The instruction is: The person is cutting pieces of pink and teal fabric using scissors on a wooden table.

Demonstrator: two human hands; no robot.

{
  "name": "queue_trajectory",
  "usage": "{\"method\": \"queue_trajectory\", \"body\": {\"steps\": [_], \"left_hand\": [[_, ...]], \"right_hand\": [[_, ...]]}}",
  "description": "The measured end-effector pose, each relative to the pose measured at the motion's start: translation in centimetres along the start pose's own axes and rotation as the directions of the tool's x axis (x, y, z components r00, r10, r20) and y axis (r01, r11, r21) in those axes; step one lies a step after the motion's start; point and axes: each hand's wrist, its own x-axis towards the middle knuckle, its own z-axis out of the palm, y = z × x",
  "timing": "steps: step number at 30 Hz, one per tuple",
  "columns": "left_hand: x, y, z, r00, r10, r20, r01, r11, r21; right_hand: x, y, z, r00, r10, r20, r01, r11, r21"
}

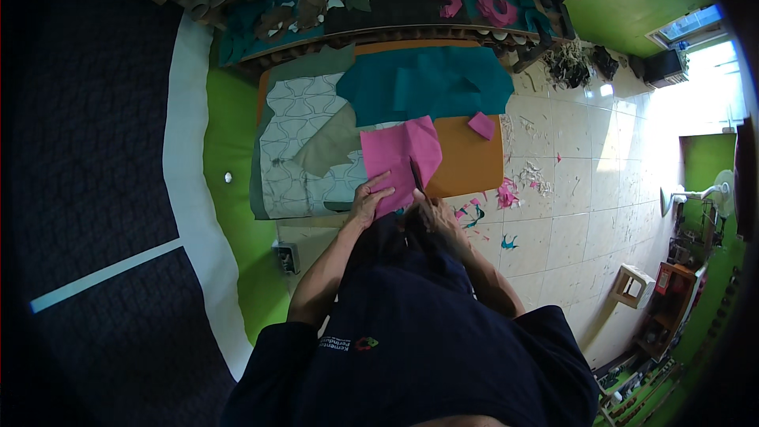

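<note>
Pink sheet (pixel 387 150): at near edge of ochre tabletop (pixel 466 170), abt mid-width; near end seems to reach past that edge. L hand (pixel 371 200) also at tabletop's near edge, part open, fingers spread on sheet; can't tell if thumb pinches below. R hand (pixel 433 215), same edge, farther R, curled round dark scissors (pixel 415 168), blades over sheet; blade gap unclear.

Risks (my judgement): sheet prob. limp; slack could bunch & give ragged cut. Veer toward tabletop's L side could nick L fingers. Teal sheet (pixel 371 91), tabletop's far half, v. close to pink's far end; could snag if blades dip.

Outward: outlined white sheet (pixel 292 107), tabletop's L half; pink offcut (pixel 481 125) nr its R edge; pink scraps (pixel 507 192) on floor R of it; bench (pixel 379 14) w/ cut pieces beyond.
</note>
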Motion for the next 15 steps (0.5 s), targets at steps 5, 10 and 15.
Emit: {"method": "queue_trajectory", "body": {"steps": [5, 10, 15], "left_hand": [[0.3, 1.6, 0.2, 0.999, 0.033, 0.043, -0.036, 0.996, 0.078], [0.8, 1.6, -0.8, 0.998, -0.017, 0.065, 0.012, 0.997, 0.071], [1.3, 1.7, -1.0, 0.999, 0.023, 0.038, -0.028, 0.989, 0.142]], "right_hand": [[2.9, 0.7, -2.7, 0.95, -0.16, 0.268, 0.157, 0.987, 0.033], [6.4, -0.9, -5.3, 0.89, -0.081, 0.45, 0.149, 0.982, -0.118], [9.1, -1.4, -5.9, 0.9, 0.122, 0.419, 0.025, 0.944, -0.328]]}}
